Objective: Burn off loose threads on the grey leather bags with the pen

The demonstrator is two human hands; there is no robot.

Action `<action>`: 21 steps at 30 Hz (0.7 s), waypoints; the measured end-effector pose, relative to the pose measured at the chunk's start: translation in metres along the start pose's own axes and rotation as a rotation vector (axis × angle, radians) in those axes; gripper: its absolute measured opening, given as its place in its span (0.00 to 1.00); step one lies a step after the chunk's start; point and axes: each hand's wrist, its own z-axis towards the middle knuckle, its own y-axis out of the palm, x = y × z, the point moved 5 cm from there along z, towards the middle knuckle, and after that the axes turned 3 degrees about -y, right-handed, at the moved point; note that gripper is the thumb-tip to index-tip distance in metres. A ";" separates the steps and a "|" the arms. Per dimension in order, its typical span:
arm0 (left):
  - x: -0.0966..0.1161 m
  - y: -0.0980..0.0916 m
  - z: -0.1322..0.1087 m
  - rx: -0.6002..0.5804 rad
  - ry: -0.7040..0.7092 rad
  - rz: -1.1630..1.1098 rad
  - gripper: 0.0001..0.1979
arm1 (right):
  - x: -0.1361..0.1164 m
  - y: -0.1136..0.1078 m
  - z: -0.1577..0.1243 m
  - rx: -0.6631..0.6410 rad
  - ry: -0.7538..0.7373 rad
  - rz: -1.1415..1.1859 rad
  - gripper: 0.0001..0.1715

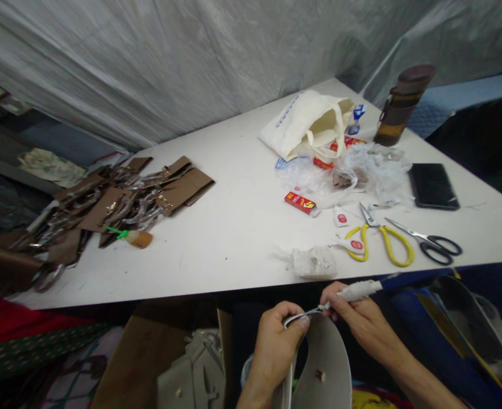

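Head view, sole entry.

Left hand [278, 341]: closed, thumb pressed over an edge of grey piece [330, 363]. Right hand [357, 321]: closed around the fore end of tool [359, 291], white-wrapped, grip just behind the tip. Hands near but apart, bridged by the thin tip. Grey piece: below and between both hands, curved, top edge in left grip, small stud [320, 375] on inner face. Tip: at the edge, just beside left thumb; touching skin or not, cannot tell.

Risk, first: prick of left thumb. Likely cause: slip of the tip off so narrow an edge. Risk, second: mark on the grey face. Likely cause: stray of the tip inward. Risk, third: twist of the edge. Likely cause: single pinch, no support visible beneath.

Beyond both hands: table [233, 227], with white lump [314, 262] by its near edge; possible fall, from a knock by the tool's rear end. Beyond right hand, rightward: snips [387, 244], scissors [440, 247]; possible snag, from a wide swing. Far beyond left hand, leftward: bottle [135, 237] on its side, next to brown pieces [191, 187]; possible stain, from a leaking nozzle.
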 end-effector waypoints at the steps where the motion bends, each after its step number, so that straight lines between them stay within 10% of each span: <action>1: 0.000 0.001 0.000 -0.002 -0.002 0.002 0.06 | -0.001 0.000 0.000 -0.010 -0.003 -0.011 0.23; 14: 0.005 0.008 -0.007 0.047 0.074 0.109 0.04 | -0.030 0.006 0.001 -0.129 -0.179 -0.353 0.18; 21: 0.003 0.004 -0.007 0.059 0.076 0.050 0.05 | -0.015 0.006 -0.002 -0.073 -0.075 -0.126 0.23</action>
